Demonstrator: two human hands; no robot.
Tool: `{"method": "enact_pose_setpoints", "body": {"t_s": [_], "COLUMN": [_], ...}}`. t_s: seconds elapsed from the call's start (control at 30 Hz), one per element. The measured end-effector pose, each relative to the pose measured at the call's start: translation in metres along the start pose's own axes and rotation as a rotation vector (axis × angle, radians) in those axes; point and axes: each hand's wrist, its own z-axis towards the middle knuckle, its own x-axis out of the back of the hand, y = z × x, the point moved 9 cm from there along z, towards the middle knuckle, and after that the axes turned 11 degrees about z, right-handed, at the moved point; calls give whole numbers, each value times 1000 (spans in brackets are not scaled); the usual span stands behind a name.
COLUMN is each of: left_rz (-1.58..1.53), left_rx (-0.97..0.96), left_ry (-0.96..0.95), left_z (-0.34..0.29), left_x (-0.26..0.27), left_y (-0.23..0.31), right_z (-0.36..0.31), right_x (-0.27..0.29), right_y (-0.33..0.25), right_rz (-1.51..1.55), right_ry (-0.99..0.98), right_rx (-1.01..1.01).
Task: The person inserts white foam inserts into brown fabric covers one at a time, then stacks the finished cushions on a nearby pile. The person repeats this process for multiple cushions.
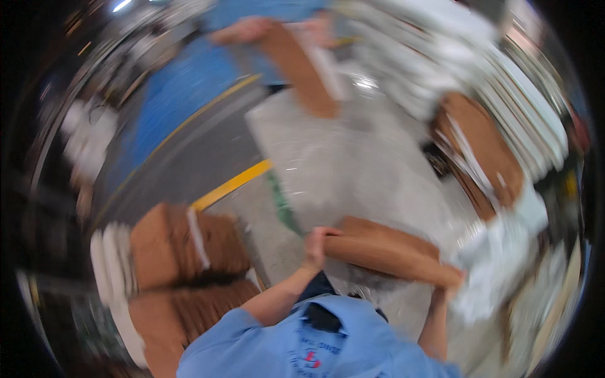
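A brown mat-like piece [389, 252], folded or layered, stretches between my hands over the near edge of a table with a shiny grey-white covering [353, 164]. My left hand [317, 247] is closed round its left end. At the right end my right hand [451, 281] grips it too, its fingers partly hidden and blurred. Across the table a co-worker in blue holds another brown piece [299, 69] with a pale side. Motion blur hides the material's exact kind.
Strapped brown bundles [170, 249] are stacked at my left beside white ones [113, 264]. On the right lie a tied brown bundle [485, 145] and crumpled clear plastic [495, 261]. White stacks [422, 60] line the far right. A yellow floor line [233, 184] runs left of the table.
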Motion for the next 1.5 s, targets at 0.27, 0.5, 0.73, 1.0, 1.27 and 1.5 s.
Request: {"method": "enact_pose_setpoints", "body": {"t_s": [0.27, 0.5, 0.73, 1.0, 1.27, 1.5], "left_rz": [-17, -47, 90, -167, -126, 112], "left_rx": [365, 369, 536, 324, 67, 206], "left_ry": [279, 407, 504, 693, 1668, 2072], "left_z": [11, -56, -165, -396, -668, -791], "left_x": [55, 129, 297, 488, 569, 598], "left_y": [-46, -26, -39, 35, 177, 149], "right_z": [61, 31, -52, -236, -511, -706], "right_x": [-76, -213, -348, -555, -872, -941], "right_y": [7, -65, 36, 158, 64, 78], "right_rz": [-211, -489, -365, -39, 317, 169], "right_ry": [40, -518, -678, -1062, -1802, -1954], "right_rx": [-451, -643, -841, -1170, -1155, -716]}}
